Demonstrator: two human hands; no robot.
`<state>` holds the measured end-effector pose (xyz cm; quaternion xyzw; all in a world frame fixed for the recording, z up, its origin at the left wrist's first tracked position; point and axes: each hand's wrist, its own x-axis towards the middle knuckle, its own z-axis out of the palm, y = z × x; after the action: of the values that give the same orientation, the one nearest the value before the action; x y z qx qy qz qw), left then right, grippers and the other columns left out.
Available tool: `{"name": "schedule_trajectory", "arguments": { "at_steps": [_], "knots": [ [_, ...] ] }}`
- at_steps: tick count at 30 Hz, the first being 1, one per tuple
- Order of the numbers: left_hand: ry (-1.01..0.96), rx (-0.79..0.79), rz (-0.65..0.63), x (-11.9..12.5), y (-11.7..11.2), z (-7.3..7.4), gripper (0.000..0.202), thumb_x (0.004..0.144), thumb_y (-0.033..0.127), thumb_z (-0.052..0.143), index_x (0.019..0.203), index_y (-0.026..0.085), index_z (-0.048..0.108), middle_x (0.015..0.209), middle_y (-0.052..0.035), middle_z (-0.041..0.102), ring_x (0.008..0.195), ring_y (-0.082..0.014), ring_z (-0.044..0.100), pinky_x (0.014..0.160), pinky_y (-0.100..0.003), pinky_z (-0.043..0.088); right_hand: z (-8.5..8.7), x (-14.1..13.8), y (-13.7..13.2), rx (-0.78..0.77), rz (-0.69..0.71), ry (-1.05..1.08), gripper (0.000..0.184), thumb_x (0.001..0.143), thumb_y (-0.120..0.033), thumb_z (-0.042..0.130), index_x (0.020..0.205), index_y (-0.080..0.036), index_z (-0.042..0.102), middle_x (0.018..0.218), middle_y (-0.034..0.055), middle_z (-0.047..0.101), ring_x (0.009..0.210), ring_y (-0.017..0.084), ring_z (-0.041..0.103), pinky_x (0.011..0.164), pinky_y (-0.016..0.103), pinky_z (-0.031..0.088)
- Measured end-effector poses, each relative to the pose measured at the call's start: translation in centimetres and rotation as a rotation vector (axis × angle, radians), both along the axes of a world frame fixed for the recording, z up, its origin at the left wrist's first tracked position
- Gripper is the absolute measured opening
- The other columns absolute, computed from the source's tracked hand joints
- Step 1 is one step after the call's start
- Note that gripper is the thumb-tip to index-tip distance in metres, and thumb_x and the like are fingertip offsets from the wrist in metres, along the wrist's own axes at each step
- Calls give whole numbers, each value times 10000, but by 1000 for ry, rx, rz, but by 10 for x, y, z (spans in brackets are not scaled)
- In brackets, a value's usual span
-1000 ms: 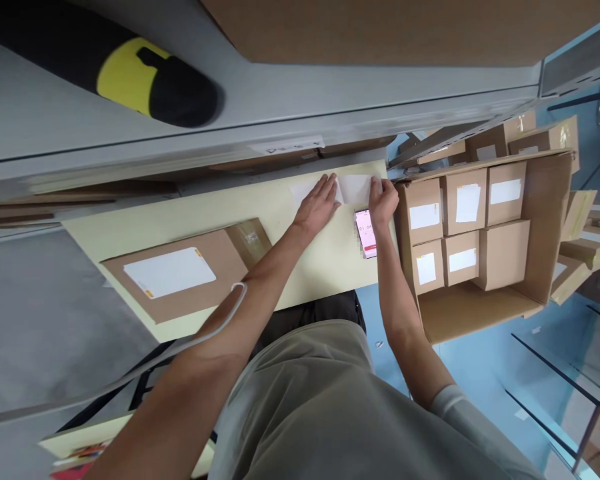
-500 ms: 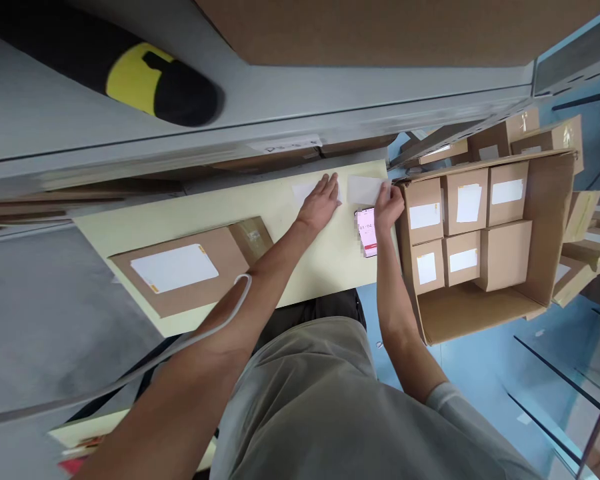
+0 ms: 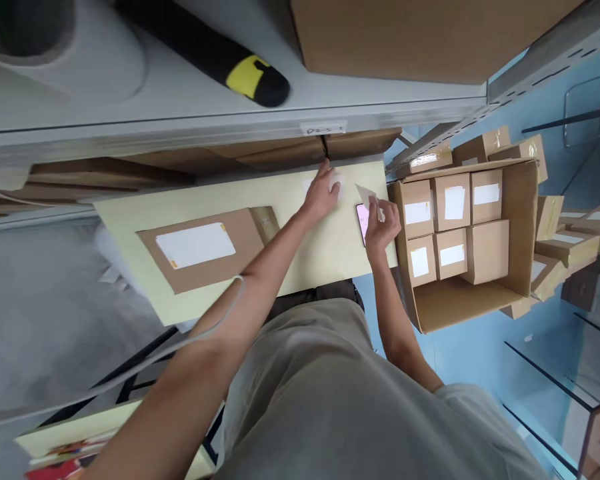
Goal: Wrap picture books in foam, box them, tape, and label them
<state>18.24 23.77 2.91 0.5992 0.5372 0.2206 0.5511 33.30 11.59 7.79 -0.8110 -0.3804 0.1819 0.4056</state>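
Note:
My left hand (image 3: pixel 322 195) rests at a white slip of paper (image 3: pixel 336 185) near the table's far edge. Its fingers are stretched out, with the thumb apart, and they grip nothing. My right hand (image 3: pixel 383 227) pinches a second thin white slip of paper (image 3: pixel 364 193), one corner of which is raised off the table. Partly covered by that hand, a phone (image 3: pixel 363 219) with a pink screen lies on the pale yellow tabletop (image 3: pixel 325 260). Left of my left forearm is a closed cardboard box (image 3: pixel 207 257) bearing a large white label.
A large open carton (image 3: pixel 523 227) at the right holds several small labelled boxes. Ahead, a grey metal shelf (image 3: pixel 410 100) overhangs the table and carries a black-and-yellow object (image 3: pixel 250 77) and a big carton (image 3: pixel 430 40). More boxes (image 3: pixel 563 247) are stacked at the far right.
My right hand has lifted its paper slip off the tabletop and turned it. My left hand's fingers have spread from lying flat together. The camera view has shifted.

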Motion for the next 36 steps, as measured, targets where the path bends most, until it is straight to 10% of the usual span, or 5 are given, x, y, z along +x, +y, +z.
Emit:
{"name": "schedule_trajectory", "arguments": {
  "at_steps": [9, 14, 18, 23, 36],
  "knots": [
    [-759, -601, 516, -96, -155, 131, 634, 736, 743, 999, 948, 185, 786, 989, -76, 833, 968, -220, 803, 952, -360, 689, 39, -113, -57, -50, 607, -51, 289, 1121, -454, 707, 1242, -269, 893, 1258, 164, 835, 1202, 330, 780, 1123, 532, 618],
    [-656, -495, 728, -158, -182, 137, 624, 561, 616, 1105, 883, 167, 815, 877, -47, 819, 790, -167, 733, 737, -274, 661, 70, -158, -86, -29, 928, 12, 281, 1094, -420, 771, 1320, -281, 865, 1497, 140, 775, 1452, 307, 692, 1268, 513, 572],
    [-474, -416, 680, -206, -194, 136, 687, 496, 704, 1091, 847, 166, 847, 903, -95, 850, 788, -202, 721, 617, -279, 613, 98, -151, -84, -73, 770, 108, 282, 1105, -482, 746, 1247, -292, 900, 1698, 127, 645, 1661, 342, 516, 1357, 607, 478],
    [-431, -368, 618, -252, -203, 140, 729, 495, 734, 1090, 900, 164, 885, 1029, -142, 872, 890, -245, 755, 634, -285, 591, 126, -149, -78, -290, 850, 549, 489, 977, -685, 818, 1235, -285, 930, 1317, 88, 879, 1268, 316, 794, 1166, 499, 642],
    [-727, -407, 488, -288, -224, 191, 579, 687, 635, 1063, 960, 166, 860, 983, -144, 862, 945, -302, 847, 848, -402, 684, 164, -237, -96, -128, 859, 419, 686, 1041, -711, 733, 1614, -334, 712, 1609, 42, 745, 1327, 268, 774, 1248, 474, 599]
  ]
}}
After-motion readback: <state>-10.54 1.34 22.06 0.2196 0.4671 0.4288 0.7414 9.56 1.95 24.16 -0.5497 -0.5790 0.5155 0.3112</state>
